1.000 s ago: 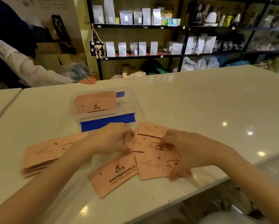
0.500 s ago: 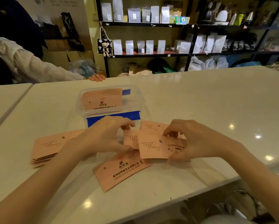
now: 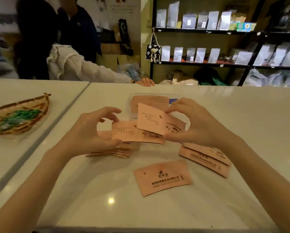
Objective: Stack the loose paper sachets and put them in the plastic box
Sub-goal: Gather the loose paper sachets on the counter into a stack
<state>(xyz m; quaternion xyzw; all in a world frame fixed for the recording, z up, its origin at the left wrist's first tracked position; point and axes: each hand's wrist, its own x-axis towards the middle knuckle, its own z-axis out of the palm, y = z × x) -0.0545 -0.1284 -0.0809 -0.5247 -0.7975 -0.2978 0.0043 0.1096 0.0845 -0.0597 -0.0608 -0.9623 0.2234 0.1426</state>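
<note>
Above the white counter, my left hand [image 3: 92, 130] pinches one pink paper sachet [image 3: 125, 132] by its left end. My right hand [image 3: 194, 125] holds a second sachet [image 3: 156, 121] tilted over the first, overlapping it. Behind them stands the clear plastic box [image 3: 132, 98], mostly hidden by my hands, with a row of sachets [image 3: 149, 99] inside. A small stack of sachets [image 3: 112, 152] lies under my left hand. Another sachet pile [image 3: 206, 158] rests below my right wrist. One loose sachet [image 3: 162, 177] lies face up near me.
A woven basket [image 3: 23, 105] with green wrapped items sits on the adjoining counter at left. Another person's white sleeve [image 3: 83, 69] and hand [image 3: 146, 81] rest on the counter's far edge. Dark shelves [image 3: 208, 31] of silver pouches stand behind.
Both hands have lifted off the counter, each holding a sachet, and brought them together in front of the box. The camera has swung left, revealing the basket.
</note>
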